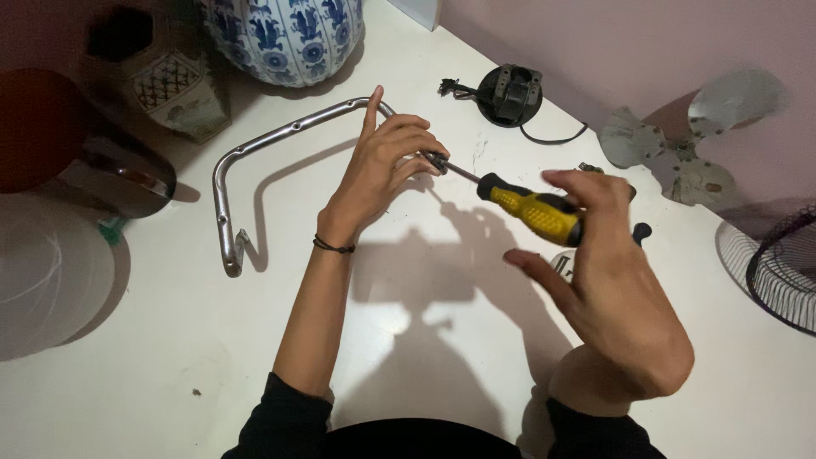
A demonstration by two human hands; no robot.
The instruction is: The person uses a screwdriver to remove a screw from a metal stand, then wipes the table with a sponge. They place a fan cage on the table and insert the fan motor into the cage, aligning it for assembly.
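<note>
White worktop (170, 340): my left hand (382, 166) pinches a bent metal bracket (255, 144); my right hand (608, 280) loosely grips a yellow-handled screwdriver (531, 208).

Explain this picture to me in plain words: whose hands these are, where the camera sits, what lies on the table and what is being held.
There is no machine here: one person works with two bare hands, and the single camera sits on that person's head, looking down.

The left hand pinches a small metal part at one end of a bent silver metal tube on the white table. The right hand holds a yellow-and-black screwdriver, its tip at that part.

Around them lie a black round motor with a cable, a grey metal fan blade, a black wire fan guard and a blue-and-white ceramic jar.
</note>
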